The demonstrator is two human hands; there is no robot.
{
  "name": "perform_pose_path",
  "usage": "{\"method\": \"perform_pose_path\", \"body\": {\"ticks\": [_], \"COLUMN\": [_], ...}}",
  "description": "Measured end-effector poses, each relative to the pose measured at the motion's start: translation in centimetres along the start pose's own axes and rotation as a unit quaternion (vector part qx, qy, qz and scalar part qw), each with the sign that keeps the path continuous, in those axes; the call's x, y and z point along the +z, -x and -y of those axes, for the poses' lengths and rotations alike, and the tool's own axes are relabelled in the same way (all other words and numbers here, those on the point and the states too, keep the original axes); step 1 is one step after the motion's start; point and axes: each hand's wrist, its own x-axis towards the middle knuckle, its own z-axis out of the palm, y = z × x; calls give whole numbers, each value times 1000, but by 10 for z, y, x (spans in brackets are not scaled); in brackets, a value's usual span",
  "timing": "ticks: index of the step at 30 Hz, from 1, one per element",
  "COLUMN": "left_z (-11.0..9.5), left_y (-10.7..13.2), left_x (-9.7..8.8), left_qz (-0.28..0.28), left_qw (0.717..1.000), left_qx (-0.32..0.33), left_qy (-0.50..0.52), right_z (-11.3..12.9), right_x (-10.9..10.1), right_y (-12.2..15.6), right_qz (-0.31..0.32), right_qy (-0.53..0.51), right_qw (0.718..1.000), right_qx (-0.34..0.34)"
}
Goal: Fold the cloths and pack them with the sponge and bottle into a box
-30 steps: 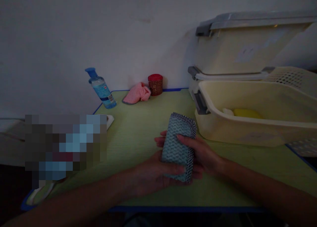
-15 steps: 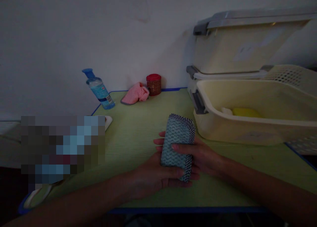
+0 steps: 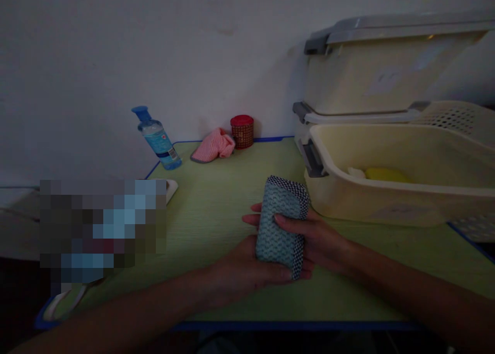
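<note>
Between both hands, above the table, is a folded blue-green cloth (image 3: pixel 276 240) of knitted texture, edged in a black-and-white check along its top and right side. My left hand (image 3: pixel 243 266) grips its lower end, the thumb lying along the bottom edge and the other fingers behind. From the right, my right hand (image 3: pixel 320 233) pinches the cloth, thumb flat on its front face. Some fingertips show past the cloth's left edge, and the rest of that hand's fingers are hidden behind it.
A cream basin (image 3: pixel 359 204) holding a yellow item (image 3: pixel 389 175) stands at the right, before a lidded box (image 3: pixel 348 81). Along the back of the green table (image 3: pixel 209 199) are a blue bottle (image 3: pixel 160 145), a pink cloth (image 3: pixel 212 145) and a red-lidded canister (image 3: pixel 242 132). A pixelated patch covers the left.
My left thumb has slid down slightly to the cloth's bottom edge. The cloth has shifted a little to the right in view, still held by both hands.
</note>
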Motion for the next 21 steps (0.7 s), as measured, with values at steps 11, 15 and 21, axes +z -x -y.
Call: {"method": "perform_pose_path", "body": {"ticks": [11, 15, 21], "left_z": [-26, -23, -23], "left_y": [3, 2, -1], "left_x": [-12, -17, -20], "left_qz": [-60, -62, -99], "left_qw": [993, 990, 987], "left_qx": [50, 64, 76], "left_qy": [-88, -105, -101], "right_z": [6, 4, -2], "right_x": [-4, -5, -7], "right_y": [4, 3, 2], "right_qz": [5, -1, -6], "right_qy": [90, 101, 48], "right_qw": [995, 994, 999], "right_qx": [37, 45, 11]}}
